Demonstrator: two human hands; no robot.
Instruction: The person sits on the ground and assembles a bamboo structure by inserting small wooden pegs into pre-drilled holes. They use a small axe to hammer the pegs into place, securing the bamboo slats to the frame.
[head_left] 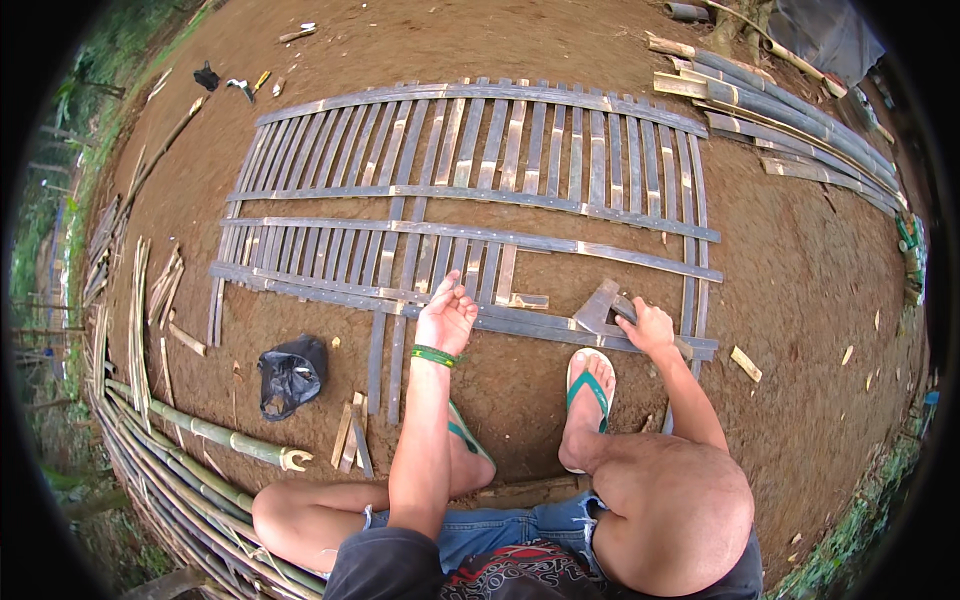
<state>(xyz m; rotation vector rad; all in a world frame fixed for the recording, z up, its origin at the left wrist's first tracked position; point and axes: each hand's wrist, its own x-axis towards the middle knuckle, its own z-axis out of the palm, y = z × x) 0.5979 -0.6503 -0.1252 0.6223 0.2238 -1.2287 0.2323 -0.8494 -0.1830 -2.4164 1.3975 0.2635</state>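
Observation:
A large lattice of grey bamboo slats [470, 190] lies flat on the brown earth in front of me. My left hand [446, 315], with a green wristband, hovers just over the lattice's near crossbar, thumb and fingertips pinched together on something too small to make out. My right hand [648, 328] grips the handle of a hatchet [598, 308], whose flat grey blade rests on the near crossbar to the left of the hand. My right foot in a green-strapped sandal [590, 385] stands just below the blade.
A black plastic bag [291, 373] lies at lower left beside short bamboo offcuts [350, 435]. Long green bamboo poles [200, 432] run along the left edge. Split bamboo lengths [790, 120] are stacked at upper right. Small tools [240, 86] lie on the ground at upper left.

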